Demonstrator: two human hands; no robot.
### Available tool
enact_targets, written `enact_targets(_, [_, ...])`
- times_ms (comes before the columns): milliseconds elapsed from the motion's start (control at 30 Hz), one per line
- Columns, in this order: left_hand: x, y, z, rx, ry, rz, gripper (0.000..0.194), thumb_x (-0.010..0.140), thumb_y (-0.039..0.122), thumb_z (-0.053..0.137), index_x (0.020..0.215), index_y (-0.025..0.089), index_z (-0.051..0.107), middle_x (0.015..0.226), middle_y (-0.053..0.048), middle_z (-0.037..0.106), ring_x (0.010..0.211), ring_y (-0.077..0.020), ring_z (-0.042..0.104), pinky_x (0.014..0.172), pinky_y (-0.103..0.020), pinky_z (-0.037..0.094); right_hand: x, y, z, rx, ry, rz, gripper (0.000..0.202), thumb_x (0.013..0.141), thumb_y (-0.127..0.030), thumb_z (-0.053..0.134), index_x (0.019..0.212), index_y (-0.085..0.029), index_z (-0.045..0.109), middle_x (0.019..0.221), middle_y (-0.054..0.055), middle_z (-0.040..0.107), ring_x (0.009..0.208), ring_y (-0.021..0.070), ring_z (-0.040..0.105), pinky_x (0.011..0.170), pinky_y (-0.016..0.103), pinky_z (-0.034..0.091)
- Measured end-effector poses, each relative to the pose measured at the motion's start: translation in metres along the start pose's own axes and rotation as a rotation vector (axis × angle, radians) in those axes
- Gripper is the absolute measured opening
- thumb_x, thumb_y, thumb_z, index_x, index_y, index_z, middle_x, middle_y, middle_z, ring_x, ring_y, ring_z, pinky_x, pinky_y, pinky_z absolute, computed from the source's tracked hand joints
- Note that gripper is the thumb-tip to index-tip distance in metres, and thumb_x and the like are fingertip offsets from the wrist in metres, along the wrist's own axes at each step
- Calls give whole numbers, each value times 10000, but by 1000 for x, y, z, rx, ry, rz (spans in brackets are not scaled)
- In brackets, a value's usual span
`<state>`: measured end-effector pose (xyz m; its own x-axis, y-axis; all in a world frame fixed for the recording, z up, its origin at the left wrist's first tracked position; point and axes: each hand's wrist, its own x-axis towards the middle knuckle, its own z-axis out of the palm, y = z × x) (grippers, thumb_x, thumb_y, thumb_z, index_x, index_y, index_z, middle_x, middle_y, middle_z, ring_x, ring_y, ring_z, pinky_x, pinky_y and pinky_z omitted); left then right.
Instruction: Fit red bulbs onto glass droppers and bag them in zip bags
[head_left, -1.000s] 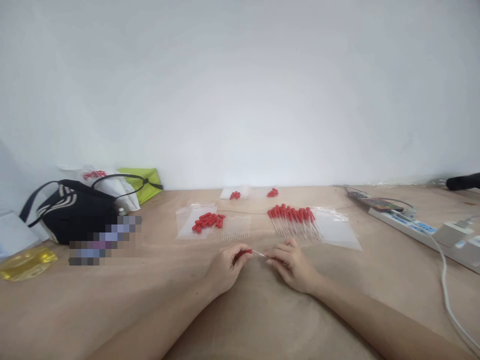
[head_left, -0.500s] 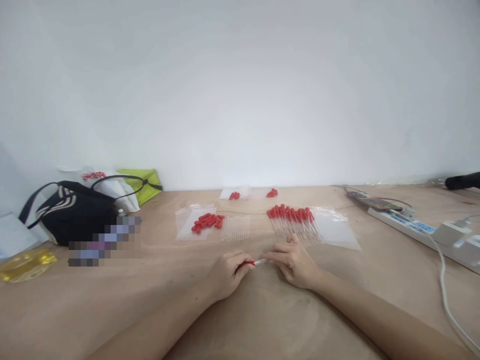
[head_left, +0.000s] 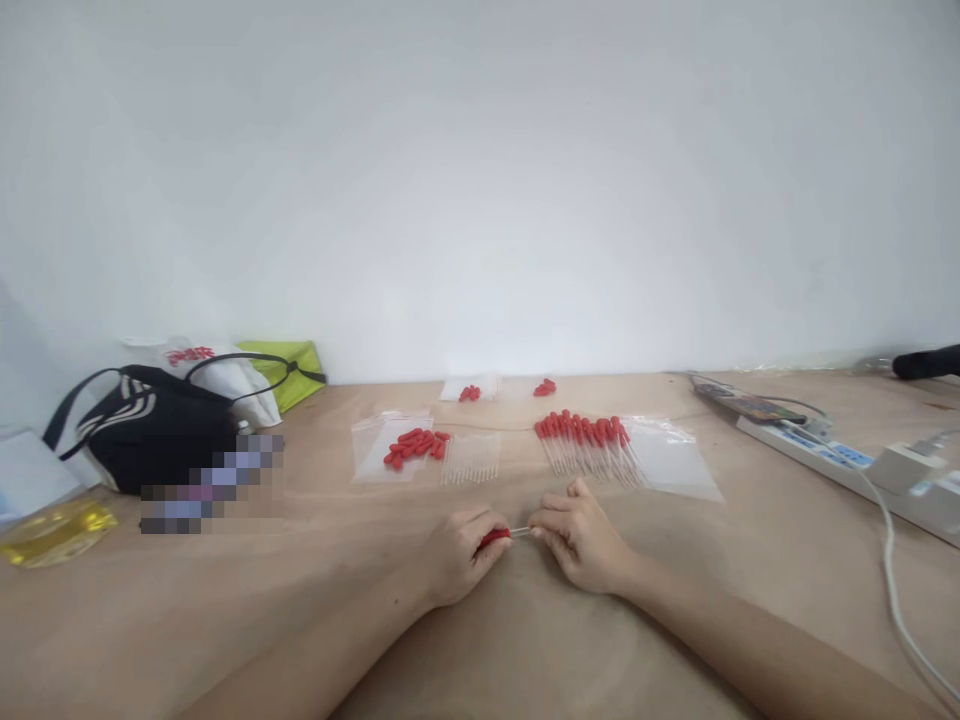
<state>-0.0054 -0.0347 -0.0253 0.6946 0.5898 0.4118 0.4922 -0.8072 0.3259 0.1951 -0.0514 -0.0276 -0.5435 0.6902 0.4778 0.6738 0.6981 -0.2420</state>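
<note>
My left hand (head_left: 466,556) is closed around a red rubber bulb (head_left: 495,538). A thin clear dropper tube (head_left: 519,532) runs from the bulb to my right hand (head_left: 577,535), whose thumb and fingers pinch its far end. How deep the tube sits in the bulb is hidden by my fingers. Beyond my left hand lies a pile of loose red bulbs (head_left: 412,447) on a plastic bag (head_left: 369,450). Beside it is a row of bare clear tubes (head_left: 471,460). Past my right hand, several red-topped droppers (head_left: 585,440) lie side by side.
A flat plastic bag (head_left: 679,465) lies right of the droppers. Two small groups of red bulbs (head_left: 469,394) sit near the wall. At left are a black bag (head_left: 161,430) and a yellow bottle (head_left: 60,535); at right, a power strip (head_left: 810,447), a phone (head_left: 757,407) and a white cable (head_left: 886,560).
My right fingers have closed into a tighter pinch at the tube's end, and the hand has shifted slightly. My left hand keeps its hold on the bulb.
</note>
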Motion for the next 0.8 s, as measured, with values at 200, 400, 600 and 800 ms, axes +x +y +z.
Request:
enact_targets(200, [0,-1,1,-14,-6,24,158,838,213,393,778,156,528,710,-32,558,656,-144,508,604,-236,396,3,-4,2,39,-50,54,216,819,-171,367,724,-184,562,662,-7,545,580,98,413,628,270,196])
enact_targets(400, [5,-6,-8,-13,2,25,160,836,203,404,800,159,553,738,-42,569,694,-154,524,645,-252,412,6,-6,0,-29,-35,41,218,838,-191,365,770,-194,572,689,5,570,638,112,449,631,276,198])
enact_targets(600, [3,-19,-15,-43,27,-8,134,820,233,455,870,177,566,797,-38,575,721,-147,531,665,-249,422,6,-6,0,-222,3,-37,165,805,-220,437,782,-204,600,694,27,579,711,144,444,631,299,186])
enact_targets(800, [-1,-33,-17,29,138,-301,269,775,231,488,1039,180,487,831,-25,522,661,-136,492,641,-270,426,7,24,-9,-176,177,398,194,786,-239,424,783,-207,616,770,28,624,748,161,515,675,297,240])
